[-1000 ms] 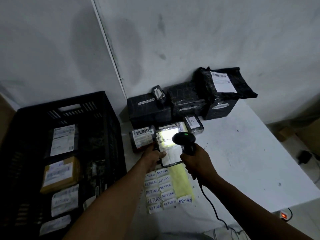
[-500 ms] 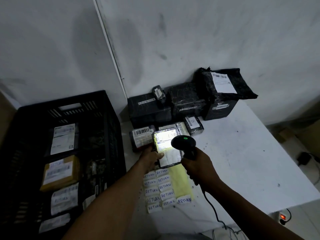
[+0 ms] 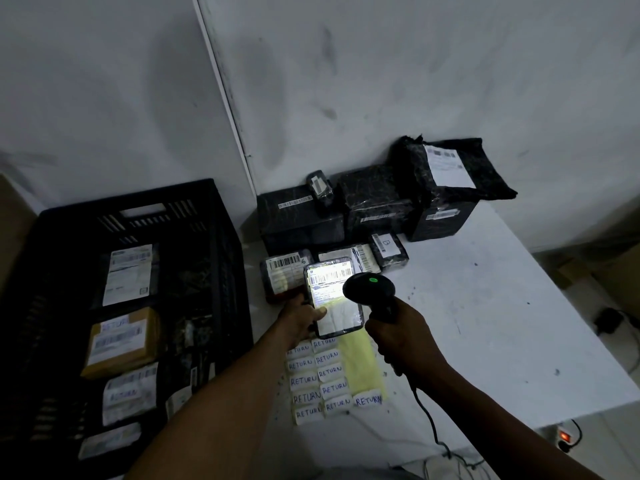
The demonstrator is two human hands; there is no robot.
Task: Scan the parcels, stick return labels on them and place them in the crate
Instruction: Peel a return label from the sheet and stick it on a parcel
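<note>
We hold a flat parcel (image 3: 334, 299) in our left hand (image 3: 302, 318), the arm reaching forward from the lower left, thumb curled over the parcel's lit white label and fingers hidden beneath it. The parcel is lifted just above the table (image 3: 485, 323), tilted up toward us, over the top edge of the sticker sheet (image 3: 360, 365). Our right hand (image 3: 398, 336) comes in from the lower right, fingers wrapped tight around the handle of the scanner (image 3: 369, 291), whose head sits just beside the parcel's right edge and shows a green light on top; its cable (image 3: 429, 420) trails off the table's near edge. We count eleven return labels (image 3: 304, 379) on the sheet, handwritten, in two columns plus one at the lower right. Behind the held parcel lie three small parcels on the table, and further back against the wall three black boxes (image 3: 301, 216), one small wrapped item resting on them and one black bag (image 3: 457, 168) on the rightmost. The black crate (image 3: 214, 216) stands left of the table; we can make out five labelled parcels in it.
</note>
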